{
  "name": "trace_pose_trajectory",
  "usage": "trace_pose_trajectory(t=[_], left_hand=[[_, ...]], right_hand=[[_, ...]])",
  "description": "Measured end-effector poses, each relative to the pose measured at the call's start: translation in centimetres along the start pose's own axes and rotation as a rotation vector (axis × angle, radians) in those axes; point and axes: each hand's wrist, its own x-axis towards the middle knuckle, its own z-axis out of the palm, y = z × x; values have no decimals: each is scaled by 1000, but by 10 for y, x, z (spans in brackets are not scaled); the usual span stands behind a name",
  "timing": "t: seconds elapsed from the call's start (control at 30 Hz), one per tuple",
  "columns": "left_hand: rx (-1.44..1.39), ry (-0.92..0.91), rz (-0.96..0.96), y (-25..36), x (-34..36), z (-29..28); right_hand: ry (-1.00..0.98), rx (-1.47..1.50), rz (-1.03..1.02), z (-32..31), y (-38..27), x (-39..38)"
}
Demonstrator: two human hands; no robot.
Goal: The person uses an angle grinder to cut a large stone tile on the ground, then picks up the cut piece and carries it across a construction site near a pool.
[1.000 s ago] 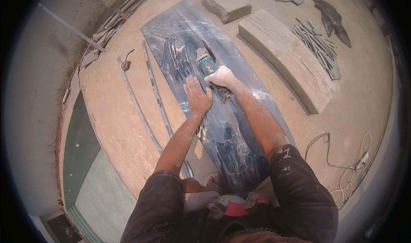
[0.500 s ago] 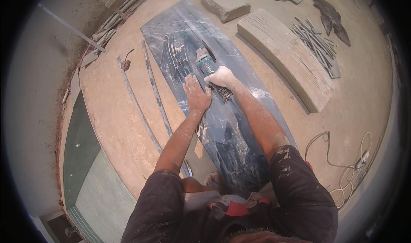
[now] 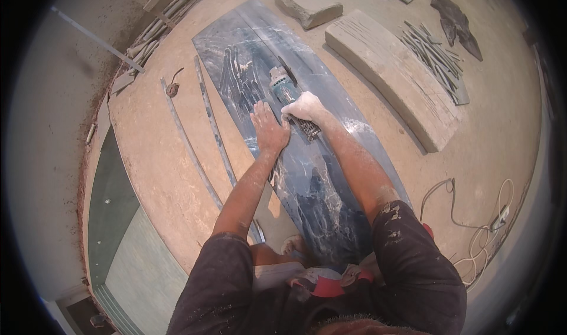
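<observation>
My right hand (image 3: 304, 106), dusted white, grips a teal angle grinder (image 3: 282, 84) whose dark disc meets a long, glossy dark blue-grey stone slab (image 3: 319, 199) with white veins and dusty streaks. My left hand (image 3: 270, 129) lies with fingers outstretched on the slab, just left of the grinder's handle end. The slab runs lengthwise away from me.
Two narrow strips (image 3: 209, 110) and a small corded object (image 3: 173, 89) lie left of the slab. To its right are thick stone blocks (image 3: 384, 75), several thin offcuts (image 3: 431, 57), a dark crumpled item (image 3: 452, 22) and cables with a power strip (image 3: 501, 217). A green panelled structure (image 3: 103, 211) borders the left.
My hands and the grinder have edged very slightly away from me and leftward, along with a small shift of the view. My grip is unchanged.
</observation>
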Motion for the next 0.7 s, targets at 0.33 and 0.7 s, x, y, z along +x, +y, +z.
trace_pose_trajectory(t=[0.33, 0.7], left_hand=[[-2, 11, -2, 1, 0, 0], [31, 15, 5, -2, 0, 1]], right_hand=[[-10, -1, -8, -1, 4, -2], [-35, 9, -1, -1, 7, -12]])
